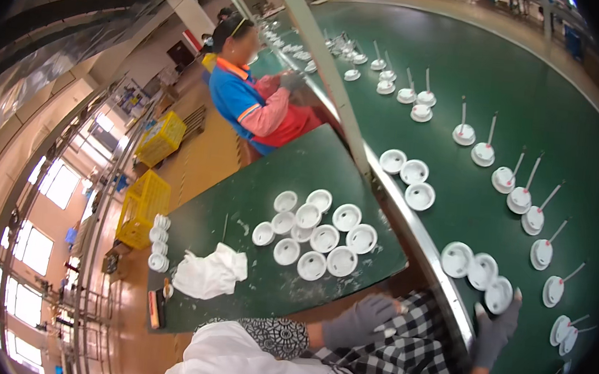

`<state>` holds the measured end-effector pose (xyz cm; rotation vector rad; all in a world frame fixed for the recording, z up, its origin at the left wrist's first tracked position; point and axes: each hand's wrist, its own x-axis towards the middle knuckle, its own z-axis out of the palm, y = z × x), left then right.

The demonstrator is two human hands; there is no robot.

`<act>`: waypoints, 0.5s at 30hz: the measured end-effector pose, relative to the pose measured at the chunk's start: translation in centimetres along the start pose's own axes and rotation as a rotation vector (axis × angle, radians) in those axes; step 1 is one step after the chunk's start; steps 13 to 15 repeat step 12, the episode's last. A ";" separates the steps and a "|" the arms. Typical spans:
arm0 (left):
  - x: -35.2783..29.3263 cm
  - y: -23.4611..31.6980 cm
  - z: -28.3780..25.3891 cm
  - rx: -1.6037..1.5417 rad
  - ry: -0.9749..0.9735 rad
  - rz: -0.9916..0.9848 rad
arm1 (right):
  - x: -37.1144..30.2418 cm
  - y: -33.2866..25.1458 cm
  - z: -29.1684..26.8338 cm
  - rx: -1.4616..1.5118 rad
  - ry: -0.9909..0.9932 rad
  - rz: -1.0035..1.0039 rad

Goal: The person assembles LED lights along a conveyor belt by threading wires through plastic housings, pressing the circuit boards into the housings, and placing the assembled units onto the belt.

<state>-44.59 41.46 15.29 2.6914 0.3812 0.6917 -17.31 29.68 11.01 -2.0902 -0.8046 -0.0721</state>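
My right hand [497, 334], in a grey fingerless glove, is on the green belt just past the metal rail. Its thumb and fingers span the near edge of a white round plastic cap [498, 295], the closest of three in a touching row. My left hand [360, 322], also gloved, hangs slightly blurred over my checked apron [399, 352]; its bent fingertips are apart, with nothing visible between them. Left of the rail, a green side table [343, 176] carries a cluster of similar white caps [324, 238], several with dark holes in their middles.
Along the belt [466, 73] stand white round pieces with upright stems [483, 155]. Three caps [414, 172] sit farther up near the metal rail [411, 218]. A white cloth [212, 272] and stacked white pieces [159, 246] are leftward. A co-worker [257, 101] stands beyond; yellow crates [145, 205] are behind.
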 end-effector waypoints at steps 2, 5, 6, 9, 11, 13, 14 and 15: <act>-1.8 1.2 2.3 -0.105 -0.027 -0.090 | 2.0 -0.3 1.9 0.077 -0.057 0.026; -2.6 2.4 5.8 -0.467 -0.287 -0.171 | 2.7 -2.9 1.9 0.078 -0.122 0.117; -2.8 2.8 6.6 -0.529 -0.432 -0.181 | 2.5 -2.9 1.8 0.116 -0.091 0.084; -3.2 1.0 11.2 -0.793 -0.896 -0.327 | 2.6 -1.9 1.2 0.182 -0.066 0.047; -3.1 -0.5 14.7 -0.648 -0.834 -0.176 | 3.2 -1.9 1.4 0.268 -0.182 0.224; -2.3 -0.7 15.2 -0.641 -0.855 -0.255 | 3.3 -1.7 1.3 0.260 -0.182 0.231; -2.3 -0.7 15.2 -0.641 -0.855 -0.255 | 3.3 -1.7 1.3 0.260 -0.182 0.231; -2.3 -0.7 15.2 -0.641 -0.855 -0.255 | 3.3 -1.7 1.3 0.260 -0.182 0.231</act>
